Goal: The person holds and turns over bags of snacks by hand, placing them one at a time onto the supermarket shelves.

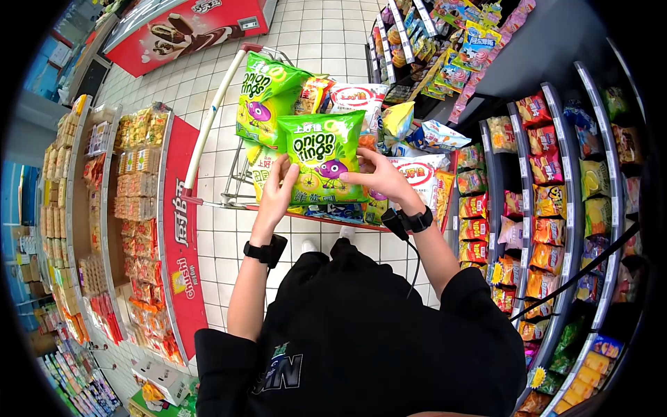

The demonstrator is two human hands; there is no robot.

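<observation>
While the left hand [278, 183] and right hand [386, 178] grip opposite sides of the green onion rings bag [321, 158], fingers closed on its edges, the bag is positioned over the loaded shopping cart [218, 111]. Current step: apparently two-handed handling; the next move calls for even, light pressure

Bright, fairly even indoor light falls over the white tiled floor [316, 38], and small glossy highlights show on the front onion rings bag [316, 182], whose lettering is crisp. The black shirt [389, 340] swallows most fabric detail. Wide-angle distortion bows the right-hand snack shelves [574, 208] outward; black vignetting rounds off the corners, and small goods at the lower left look soft.
</observation>
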